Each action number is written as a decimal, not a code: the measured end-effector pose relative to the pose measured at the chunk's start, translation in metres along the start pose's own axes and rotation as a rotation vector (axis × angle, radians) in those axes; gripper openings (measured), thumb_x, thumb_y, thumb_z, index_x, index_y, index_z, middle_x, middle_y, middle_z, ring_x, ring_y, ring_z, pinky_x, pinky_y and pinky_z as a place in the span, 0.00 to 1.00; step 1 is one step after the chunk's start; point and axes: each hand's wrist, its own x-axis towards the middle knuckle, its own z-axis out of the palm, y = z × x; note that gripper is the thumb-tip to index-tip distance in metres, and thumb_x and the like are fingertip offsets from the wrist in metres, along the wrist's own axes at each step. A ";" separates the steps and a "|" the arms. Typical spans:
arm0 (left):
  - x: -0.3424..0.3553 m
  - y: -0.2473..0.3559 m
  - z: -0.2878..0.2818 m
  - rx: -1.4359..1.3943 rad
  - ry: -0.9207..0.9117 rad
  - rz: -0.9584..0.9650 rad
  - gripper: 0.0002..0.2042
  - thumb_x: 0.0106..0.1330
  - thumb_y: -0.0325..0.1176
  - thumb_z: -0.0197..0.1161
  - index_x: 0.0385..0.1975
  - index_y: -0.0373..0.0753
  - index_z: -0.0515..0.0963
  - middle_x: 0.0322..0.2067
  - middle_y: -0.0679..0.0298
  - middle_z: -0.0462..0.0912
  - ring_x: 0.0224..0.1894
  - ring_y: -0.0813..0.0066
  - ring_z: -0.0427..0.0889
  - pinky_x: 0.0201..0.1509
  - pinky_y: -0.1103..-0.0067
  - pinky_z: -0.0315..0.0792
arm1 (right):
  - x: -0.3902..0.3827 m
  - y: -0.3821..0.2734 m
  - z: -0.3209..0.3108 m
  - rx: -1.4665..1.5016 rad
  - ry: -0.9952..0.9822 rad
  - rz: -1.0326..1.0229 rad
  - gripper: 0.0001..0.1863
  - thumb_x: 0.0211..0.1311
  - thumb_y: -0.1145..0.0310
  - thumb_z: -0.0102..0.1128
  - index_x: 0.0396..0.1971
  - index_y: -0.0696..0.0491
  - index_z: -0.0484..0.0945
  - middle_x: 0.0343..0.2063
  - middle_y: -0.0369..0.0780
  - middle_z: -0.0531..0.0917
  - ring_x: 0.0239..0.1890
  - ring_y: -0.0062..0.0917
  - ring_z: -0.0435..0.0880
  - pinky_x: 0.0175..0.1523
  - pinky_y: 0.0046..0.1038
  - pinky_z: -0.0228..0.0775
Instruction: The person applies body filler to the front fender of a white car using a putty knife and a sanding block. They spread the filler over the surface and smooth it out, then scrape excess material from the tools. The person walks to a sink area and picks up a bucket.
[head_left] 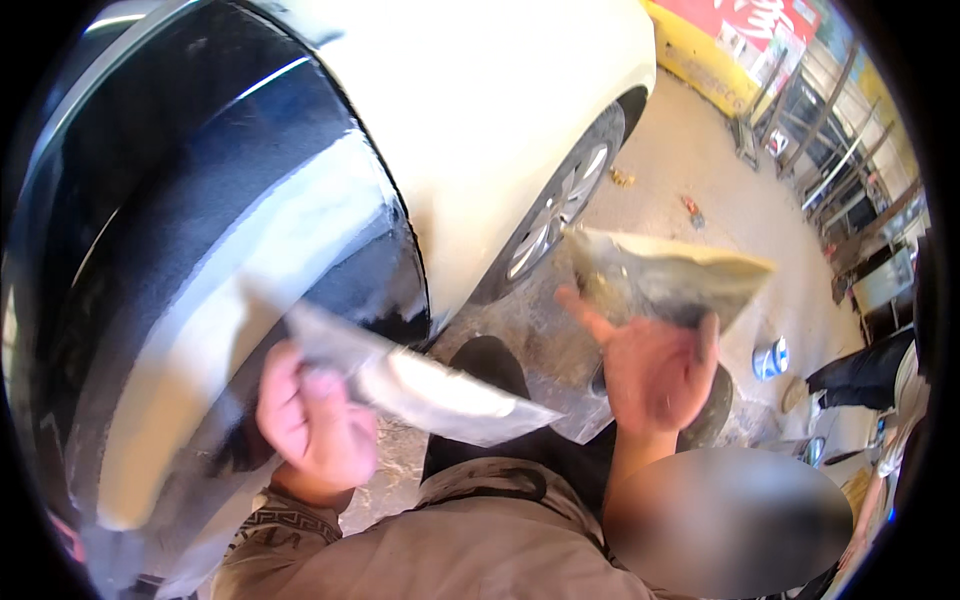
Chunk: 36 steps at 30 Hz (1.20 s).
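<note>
My left hand (318, 425) pinches one end of a thin, wide putty spreader (430, 395), thumb on top, with a whitish smear of putty along its face. The spreader is tilted beside the dark car bumper (385, 270), which carries a long pale band of filler (240, 240). Further right, my right hand (660, 378) is turned palm up, gripping a flat, putty-smeared plate (670, 275). Some of its fingers are hidden under the plate, and one finger sticks out to the left. The two tools are apart.
The car's cream body (500, 110) and front wheel (560, 205) stand ahead. On the concrete floor are a blue and white can (770, 358) and small litter (692, 210). A person's dark-clad leg (860, 380) and a cluttered rack (830, 150) are at right.
</note>
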 end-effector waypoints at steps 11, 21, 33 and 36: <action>0.014 0.006 0.036 0.043 -0.209 -0.172 0.10 0.71 0.30 0.56 0.40 0.27 0.75 0.33 0.64 0.80 0.34 0.84 0.72 0.42 0.86 0.65 | -0.006 0.011 0.012 -0.830 -0.456 -0.176 0.22 0.64 0.60 0.60 0.56 0.51 0.77 0.57 0.52 0.76 0.62 0.57 0.70 0.67 0.55 0.55; 0.006 0.016 -0.045 0.204 -0.097 0.408 0.15 0.73 0.30 0.49 0.56 0.29 0.67 0.29 0.52 0.79 0.22 0.69 0.77 0.24 0.79 0.69 | 0.021 -0.011 -0.032 -1.629 -0.274 -0.262 0.23 0.52 0.80 0.49 0.49 0.54 0.82 0.55 0.49 0.79 0.63 0.45 0.71 0.69 0.40 0.56; 0.021 0.025 -0.058 0.663 -0.383 0.581 0.07 0.69 0.29 0.51 0.31 0.33 0.72 0.24 0.55 0.85 0.20 0.67 0.84 0.24 0.80 0.74 | 0.137 0.049 0.045 -1.673 -0.439 -0.956 0.27 0.45 0.81 0.53 0.47 0.47 0.85 0.52 0.44 0.80 0.57 0.43 0.75 0.59 0.34 0.61; 0.021 0.031 -0.059 0.761 -0.443 0.541 0.05 0.67 0.28 0.52 0.30 0.34 0.71 0.25 0.56 0.85 0.21 0.66 0.84 0.25 0.79 0.74 | 0.146 0.064 0.044 -1.616 -0.412 -0.998 0.27 0.45 0.81 0.54 0.48 0.45 0.85 0.52 0.44 0.80 0.57 0.43 0.75 0.60 0.34 0.60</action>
